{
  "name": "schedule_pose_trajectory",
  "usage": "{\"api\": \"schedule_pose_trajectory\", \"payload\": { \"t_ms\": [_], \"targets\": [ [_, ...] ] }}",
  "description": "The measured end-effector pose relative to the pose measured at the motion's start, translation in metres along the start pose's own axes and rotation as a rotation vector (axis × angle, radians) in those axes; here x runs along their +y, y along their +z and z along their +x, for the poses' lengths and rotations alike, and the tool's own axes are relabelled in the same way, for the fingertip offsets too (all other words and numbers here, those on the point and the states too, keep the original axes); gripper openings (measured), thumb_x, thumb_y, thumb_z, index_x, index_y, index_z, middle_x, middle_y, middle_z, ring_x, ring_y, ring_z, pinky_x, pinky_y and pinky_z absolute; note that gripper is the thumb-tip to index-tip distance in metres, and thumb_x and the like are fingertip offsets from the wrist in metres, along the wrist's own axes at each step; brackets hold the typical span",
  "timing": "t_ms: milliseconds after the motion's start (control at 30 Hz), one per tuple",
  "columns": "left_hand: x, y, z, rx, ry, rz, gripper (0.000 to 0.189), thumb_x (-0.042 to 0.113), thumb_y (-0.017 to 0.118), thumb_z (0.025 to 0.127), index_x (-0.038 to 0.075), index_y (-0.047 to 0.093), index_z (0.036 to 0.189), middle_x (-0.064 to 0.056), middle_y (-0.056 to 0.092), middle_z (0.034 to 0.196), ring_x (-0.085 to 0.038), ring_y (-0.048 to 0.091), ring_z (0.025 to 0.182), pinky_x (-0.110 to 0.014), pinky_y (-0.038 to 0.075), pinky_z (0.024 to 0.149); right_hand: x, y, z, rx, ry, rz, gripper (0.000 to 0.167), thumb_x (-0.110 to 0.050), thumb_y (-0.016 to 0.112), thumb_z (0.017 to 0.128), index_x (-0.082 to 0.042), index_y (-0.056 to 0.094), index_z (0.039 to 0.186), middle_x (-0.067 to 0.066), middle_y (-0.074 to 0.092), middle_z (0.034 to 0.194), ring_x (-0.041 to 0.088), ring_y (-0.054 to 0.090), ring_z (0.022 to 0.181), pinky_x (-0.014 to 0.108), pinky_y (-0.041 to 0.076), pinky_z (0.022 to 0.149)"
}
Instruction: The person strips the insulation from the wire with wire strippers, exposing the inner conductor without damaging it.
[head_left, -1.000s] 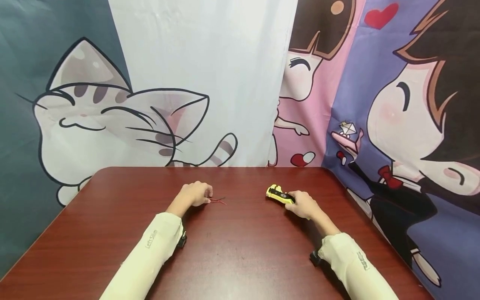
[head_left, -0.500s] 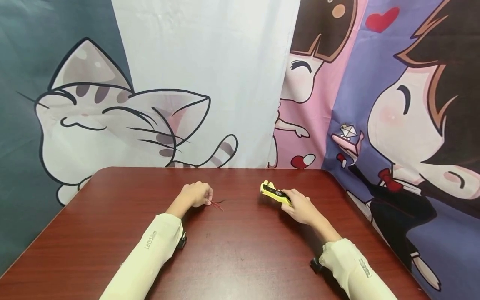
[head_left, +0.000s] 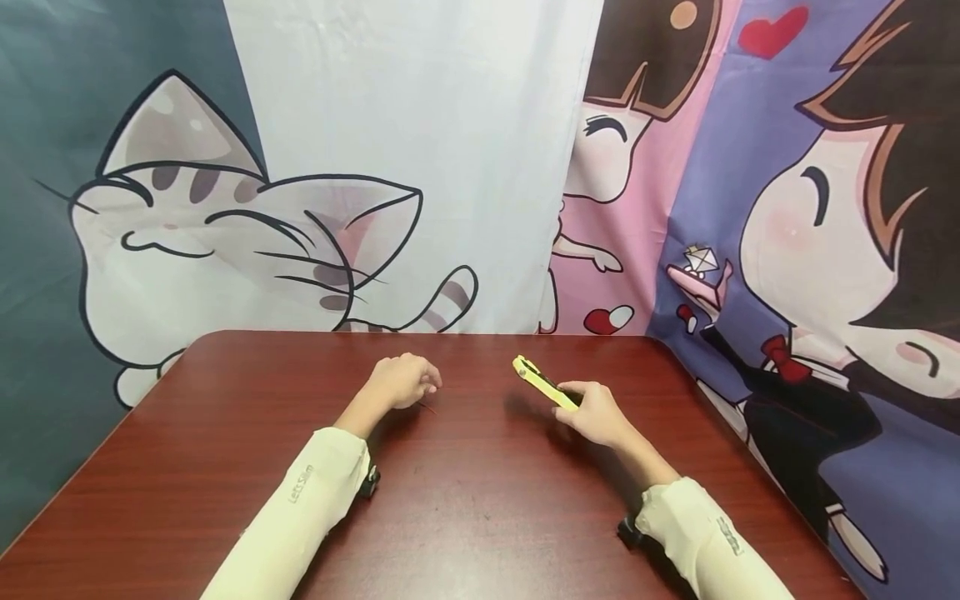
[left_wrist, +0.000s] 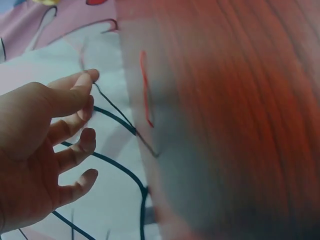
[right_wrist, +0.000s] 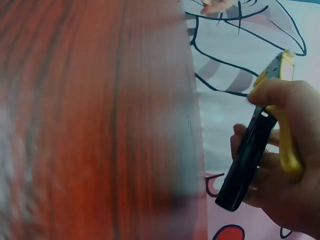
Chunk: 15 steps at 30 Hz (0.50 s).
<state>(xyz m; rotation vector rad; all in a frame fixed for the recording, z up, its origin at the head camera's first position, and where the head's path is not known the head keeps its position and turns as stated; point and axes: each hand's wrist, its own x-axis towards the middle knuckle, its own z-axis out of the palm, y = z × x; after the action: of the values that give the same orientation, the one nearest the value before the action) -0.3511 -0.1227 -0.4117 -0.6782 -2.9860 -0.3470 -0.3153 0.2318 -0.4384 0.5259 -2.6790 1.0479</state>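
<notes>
My left hand [head_left: 405, 379] is over the back half of the table, left of centre. In the left wrist view, its thumb and index finger pinch one end of a thin black wire [left_wrist: 116, 107], and the other fingers are spread. A short red wire [left_wrist: 145, 90] shows over the tabletop, apart from those fingertips. To the right, my right hand [head_left: 600, 412] grips a yellow-and-black wire stripper [head_left: 542, 385] whose head points toward the left hand. One black handle [right_wrist: 242, 170] and one yellow handle show in the right wrist view, with the thumb near the metal head.
A reddish-brown wooden table [head_left: 465, 500] spans the space below both hands. Behind its far edge hangs a cartoon-printed cloth [head_left: 450, 167], which continues along the right side. Both forearms wear pale sleeves [head_left: 292, 500] with black wrist cameras.
My left hand has shifted slightly right, and the red wire now shows away from its fingertips. The right hand has brought the wire stripper leftward and turned it onto its yellow edge.
</notes>
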Motion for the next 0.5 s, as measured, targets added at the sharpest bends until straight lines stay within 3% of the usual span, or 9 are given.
{"api": "schedule_pose_trajectory", "payload": {
  "t_ms": [233, 433, 500],
  "targets": [
    [0.019, -0.007, -0.001, 0.144, 0.021, -0.041, 0.017, 0.023, 0.068, 0.091, 0.032, 0.078, 0.102, 0.01, 0.072, 0.097, -0.012, 0.067, 0.093, -0.042, 0.05, 0.073, -0.007, 0.006, 0.002, -0.006, 0.022, 0.18, 0.031, -0.014, 0.081, 0.08, 0.002, 0.071, 0.106, 0.003, 0.067, 0.082, 0.018, 0.055, 0.072, 0.028, 0.044, 0.064],
    [0.027, -0.008, -0.003, 0.168, -0.012, -0.022, 0.013, 0.023, 0.069, 0.089, 0.028, 0.079, 0.095, 0.014, 0.072, 0.09, -0.012, 0.066, 0.088, -0.041, 0.047, 0.07, -0.02, 0.007, 0.002, -0.05, 0.081, 0.293, 0.027, -0.018, 0.079, 0.084, 0.0, 0.071, 0.103, 0.006, 0.065, 0.082, 0.019, 0.055, 0.071, 0.029, 0.045, 0.061],
    [0.028, -0.007, -0.004, 0.171, -0.017, -0.018, 0.011, 0.025, 0.069, 0.089, 0.028, 0.079, 0.094, 0.014, 0.072, 0.089, -0.012, 0.066, 0.088, -0.042, 0.046, 0.071, -0.024, 0.007, 0.002, -0.087, 0.097, 0.346, 0.029, -0.018, 0.076, 0.087, 0.002, 0.069, 0.107, 0.012, 0.069, 0.087, 0.025, 0.062, 0.076, 0.029, 0.047, 0.064]
  ]
}}
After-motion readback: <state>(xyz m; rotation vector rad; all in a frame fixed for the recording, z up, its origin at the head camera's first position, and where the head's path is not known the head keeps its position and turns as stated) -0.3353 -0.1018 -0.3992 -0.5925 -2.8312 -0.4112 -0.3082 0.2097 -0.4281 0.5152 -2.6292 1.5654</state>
